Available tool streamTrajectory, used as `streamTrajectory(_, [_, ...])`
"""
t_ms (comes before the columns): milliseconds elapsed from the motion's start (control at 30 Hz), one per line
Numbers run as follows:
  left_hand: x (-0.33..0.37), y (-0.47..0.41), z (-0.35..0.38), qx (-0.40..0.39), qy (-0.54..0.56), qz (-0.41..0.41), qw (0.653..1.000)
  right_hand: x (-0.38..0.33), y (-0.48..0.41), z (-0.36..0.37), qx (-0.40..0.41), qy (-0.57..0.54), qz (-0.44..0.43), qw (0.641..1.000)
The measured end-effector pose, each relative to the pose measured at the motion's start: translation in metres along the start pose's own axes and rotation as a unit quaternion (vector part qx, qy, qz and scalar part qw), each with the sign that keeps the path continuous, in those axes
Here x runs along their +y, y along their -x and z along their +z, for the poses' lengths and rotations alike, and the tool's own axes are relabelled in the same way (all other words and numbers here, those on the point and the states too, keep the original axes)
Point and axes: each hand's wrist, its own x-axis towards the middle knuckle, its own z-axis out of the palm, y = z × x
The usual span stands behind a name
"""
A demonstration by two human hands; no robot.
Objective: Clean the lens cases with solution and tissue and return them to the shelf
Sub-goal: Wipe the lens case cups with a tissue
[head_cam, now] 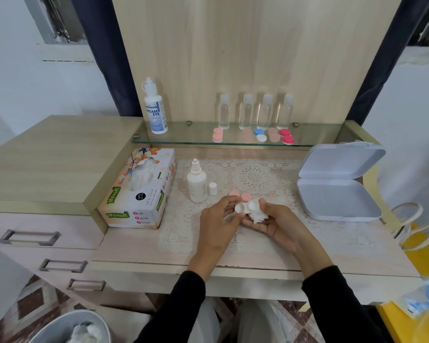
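Note:
My left hand (219, 216) grips the left end of an open white lens case (247, 207) above the lace mat. My right hand (273, 221) lies palm up under the case and holds a crumpled tissue (257, 217) against it. Two pink caps (240, 195) lie on the mat just behind the case. A small solution bottle (197, 183) stands uncapped to the left, with its white cap (212, 188) beside it. Several closed lens cases (254, 136) sit on the glass shelf (183, 134). The tissue box (140, 189) lies at the left.
A large solution bottle (154, 107) and several clear small bottles (255, 111) stand on the glass shelf. An open white hinged box (339, 184) sits at the right of the table. A bin (70, 328) with used tissue stands below left. Drawers (30, 237) lie at the left.

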Motion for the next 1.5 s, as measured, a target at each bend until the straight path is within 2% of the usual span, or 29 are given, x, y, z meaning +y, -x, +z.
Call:
streamTrajectory(200, [-0.003,0.000,0.001,-0.005,-0.019,0.002,1.000,0.006,-0.001,0.001,0.061,0.084,-0.069,0.992])
streamTrajectory(333, [-0.006,0.000,0.003,-0.003,-0.055,0.009,0.998,0.014,-0.005,-0.001,0.117,0.170,-0.134,0.969])
streamTrajectory(500, [-0.006,0.000,0.004,0.014,-0.104,0.002,0.994,0.035,-0.012,0.004,0.221,0.248,-0.258,0.908])
streamTrajectory(600, [-0.008,0.000,0.003,0.007,-0.161,0.003,0.987,0.037,-0.011,0.005,0.277,0.338,-0.332,0.836])
streamTrajectory(633, [-0.008,-0.001,0.003,0.003,-0.184,0.007,0.983,0.037,-0.010,0.006,0.284,0.348,-0.346,0.824])
streamTrajectory(833, [-0.008,-0.002,0.003,-0.008,-0.201,-0.008,0.980,0.036,-0.007,0.006,0.257,0.333,-0.354,0.836])
streamTrajectory(1000, [-0.001,-0.003,0.000,-0.010,-0.169,-0.033,0.985,0.034,-0.003,0.006,0.267,0.251,-0.360,0.858])
streamTrajectory(1200, [0.004,-0.011,-0.011,-0.067,-0.161,-0.078,0.981,0.034,0.001,0.010,0.251,0.260,-0.378,0.852])
streamTrajectory(1400, [0.011,-0.006,-0.048,-0.081,-0.159,-0.075,0.981,0.038,0.003,0.020,0.232,0.326,-0.393,0.828])
streamTrajectory(1500, [0.012,0.000,-0.072,-0.090,-0.169,-0.070,0.979,0.042,0.006,0.036,0.213,0.318,-0.397,0.834])
